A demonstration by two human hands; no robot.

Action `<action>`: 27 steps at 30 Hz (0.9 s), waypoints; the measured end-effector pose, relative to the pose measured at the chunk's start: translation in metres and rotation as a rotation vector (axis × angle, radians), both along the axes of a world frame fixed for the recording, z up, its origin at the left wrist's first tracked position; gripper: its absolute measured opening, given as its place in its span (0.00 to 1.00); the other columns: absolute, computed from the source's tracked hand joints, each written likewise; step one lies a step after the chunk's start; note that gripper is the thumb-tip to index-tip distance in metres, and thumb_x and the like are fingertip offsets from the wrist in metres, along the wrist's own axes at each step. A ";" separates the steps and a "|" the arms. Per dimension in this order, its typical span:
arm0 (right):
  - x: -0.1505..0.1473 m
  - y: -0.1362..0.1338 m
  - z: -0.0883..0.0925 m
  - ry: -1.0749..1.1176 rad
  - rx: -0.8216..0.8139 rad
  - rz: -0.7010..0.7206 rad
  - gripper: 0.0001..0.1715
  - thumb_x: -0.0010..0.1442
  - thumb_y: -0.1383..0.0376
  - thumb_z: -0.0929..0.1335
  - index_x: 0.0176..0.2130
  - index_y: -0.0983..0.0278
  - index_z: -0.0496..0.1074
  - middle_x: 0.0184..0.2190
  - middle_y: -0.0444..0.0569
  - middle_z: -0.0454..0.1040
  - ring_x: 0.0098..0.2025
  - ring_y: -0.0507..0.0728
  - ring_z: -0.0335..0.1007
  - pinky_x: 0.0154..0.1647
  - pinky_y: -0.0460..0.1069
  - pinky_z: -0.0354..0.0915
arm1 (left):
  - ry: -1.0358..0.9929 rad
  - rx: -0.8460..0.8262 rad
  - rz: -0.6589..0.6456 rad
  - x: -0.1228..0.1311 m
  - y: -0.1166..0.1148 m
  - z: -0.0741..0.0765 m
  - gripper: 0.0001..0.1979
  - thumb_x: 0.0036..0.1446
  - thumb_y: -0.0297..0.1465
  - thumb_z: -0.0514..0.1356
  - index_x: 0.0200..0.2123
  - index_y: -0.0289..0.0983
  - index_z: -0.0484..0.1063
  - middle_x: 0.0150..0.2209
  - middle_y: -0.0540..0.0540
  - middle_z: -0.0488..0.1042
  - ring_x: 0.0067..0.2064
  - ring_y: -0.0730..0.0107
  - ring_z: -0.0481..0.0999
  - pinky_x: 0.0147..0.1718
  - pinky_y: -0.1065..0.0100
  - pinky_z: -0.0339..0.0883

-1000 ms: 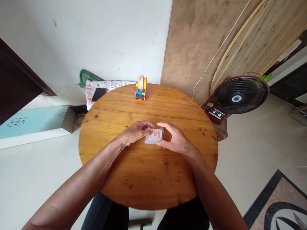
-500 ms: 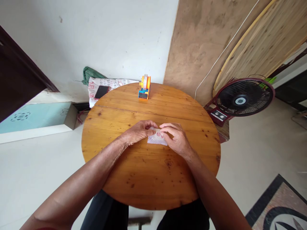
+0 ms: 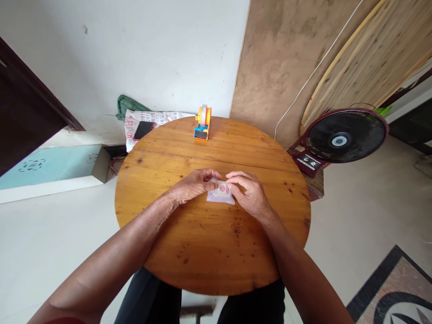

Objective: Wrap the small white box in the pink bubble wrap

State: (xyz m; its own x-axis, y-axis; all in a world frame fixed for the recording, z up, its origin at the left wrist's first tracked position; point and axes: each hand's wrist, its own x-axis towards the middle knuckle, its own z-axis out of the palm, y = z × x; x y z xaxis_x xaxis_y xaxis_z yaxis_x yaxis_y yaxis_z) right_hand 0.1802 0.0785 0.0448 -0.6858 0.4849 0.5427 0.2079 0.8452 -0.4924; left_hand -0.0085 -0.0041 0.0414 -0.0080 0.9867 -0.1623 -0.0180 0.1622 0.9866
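A small translucent plastic bag [image 3: 221,194] with red markings lies on the round wooden table [image 3: 209,247]. My left hand [image 3: 197,184] comes in from the left, its thumb on the bag's upper left corner and its fingers curled behind the far edge. On the other side, my right hand [image 3: 249,193] grips the bag's upper right edge between thumb and fingertips. What the bag contains cannot be made out.
An orange and blue tape dispenser [image 3: 203,123] stands at the table's far edge. Beyond its left rim, a phone [image 3: 143,130] rests on a printed white sack [image 3: 168,117]. At the right is a dark red electric fan [image 3: 340,140].
My right hand's fingers have shifted very slightly at the bag's edge. Otherwise both hands and the bag stay almost in place.
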 end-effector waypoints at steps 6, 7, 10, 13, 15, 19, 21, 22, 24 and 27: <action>-0.001 -0.001 -0.001 -0.001 -0.007 0.022 0.08 0.60 0.69 0.67 0.33 0.58 0.76 0.42 0.46 0.80 0.43 0.56 0.75 0.49 0.54 0.66 | 0.027 0.012 0.005 0.002 0.000 0.003 0.19 0.45 0.36 0.67 0.41 0.34 0.74 0.35 0.49 0.75 0.35 0.71 0.71 0.35 0.69 0.60; -0.001 -0.001 -0.002 -0.003 -0.009 0.024 0.08 0.60 0.69 0.67 0.33 0.58 0.76 0.42 0.46 0.80 0.43 0.56 0.75 0.49 0.54 0.66 | 0.012 0.013 0.002 0.003 -0.001 0.004 0.19 0.45 0.36 0.68 0.41 0.34 0.74 0.35 0.48 0.76 0.35 0.70 0.71 0.36 0.69 0.61; -0.002 -0.001 -0.002 0.003 -0.002 0.029 0.09 0.59 0.70 0.67 0.33 0.58 0.76 0.41 0.46 0.79 0.43 0.57 0.75 0.49 0.54 0.66 | -0.037 0.031 -0.015 0.005 -0.002 0.006 0.19 0.46 0.36 0.68 0.40 0.34 0.74 0.36 0.47 0.77 0.37 0.69 0.73 0.37 0.68 0.62; -0.002 -0.002 -0.002 0.011 -0.007 0.038 0.10 0.60 0.71 0.66 0.32 0.59 0.75 0.40 0.46 0.79 0.43 0.56 0.74 0.49 0.54 0.66 | 0.001 0.105 -0.048 0.007 -0.003 0.006 0.14 0.50 0.35 0.67 0.39 0.35 0.74 0.38 0.46 0.77 0.37 0.70 0.73 0.37 0.69 0.63; -0.002 -0.002 -0.002 0.013 -0.015 0.040 0.10 0.60 0.71 0.66 0.32 0.59 0.75 0.40 0.46 0.79 0.43 0.56 0.74 0.49 0.53 0.66 | 0.066 0.161 -0.061 0.006 -0.003 0.005 0.11 0.52 0.35 0.65 0.37 0.35 0.74 0.39 0.46 0.76 0.38 0.70 0.72 0.36 0.70 0.63; -0.003 -0.003 -0.003 0.013 -0.023 0.044 0.09 0.60 0.71 0.66 0.31 0.60 0.74 0.40 0.47 0.78 0.43 0.57 0.74 0.48 0.53 0.66 | 0.215 0.235 -0.034 0.006 -0.001 0.001 0.07 0.53 0.34 0.64 0.34 0.36 0.75 0.40 0.47 0.75 0.37 0.71 0.71 0.34 0.71 0.62; -0.003 -0.003 -0.003 0.010 -0.025 0.051 0.09 0.60 0.71 0.66 0.30 0.60 0.74 0.40 0.48 0.78 0.43 0.57 0.74 0.48 0.53 0.66 | 0.254 0.261 -0.015 0.006 -0.001 0.001 0.06 0.53 0.32 0.64 0.33 0.36 0.75 0.39 0.47 0.75 0.38 0.70 0.70 0.34 0.71 0.62; -0.004 -0.003 -0.004 0.009 -0.029 0.054 0.09 0.60 0.71 0.66 0.30 0.60 0.74 0.40 0.48 0.78 0.43 0.57 0.74 0.48 0.53 0.66 | 0.261 0.270 -0.005 0.007 -0.001 0.001 0.06 0.53 0.32 0.63 0.33 0.36 0.75 0.39 0.46 0.75 0.38 0.70 0.70 0.35 0.70 0.62; -0.004 -0.002 -0.004 0.009 -0.043 0.059 0.09 0.60 0.71 0.66 0.31 0.60 0.74 0.41 0.48 0.78 0.44 0.57 0.74 0.48 0.53 0.66 | 0.271 0.286 0.019 0.009 -0.001 0.001 0.05 0.53 0.31 0.63 0.32 0.36 0.75 0.38 0.46 0.74 0.39 0.69 0.70 0.36 0.70 0.62; -0.003 -0.002 -0.004 0.014 -0.052 0.061 0.09 0.61 0.70 0.65 0.31 0.61 0.73 0.42 0.49 0.78 0.45 0.57 0.74 0.49 0.54 0.66 | 0.306 0.312 0.047 0.011 -0.001 0.001 0.04 0.53 0.31 0.63 0.31 0.36 0.76 0.39 0.46 0.74 0.42 0.67 0.71 0.38 0.69 0.63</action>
State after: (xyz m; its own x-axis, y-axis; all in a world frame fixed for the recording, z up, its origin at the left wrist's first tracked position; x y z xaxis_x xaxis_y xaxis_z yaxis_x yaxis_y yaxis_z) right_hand 0.1768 0.0766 0.0405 -0.7077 0.4700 0.5274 0.1493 0.8292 -0.5386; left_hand 0.0025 -0.0050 0.0419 -0.0552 0.9856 0.1599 0.2829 -0.1382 0.9491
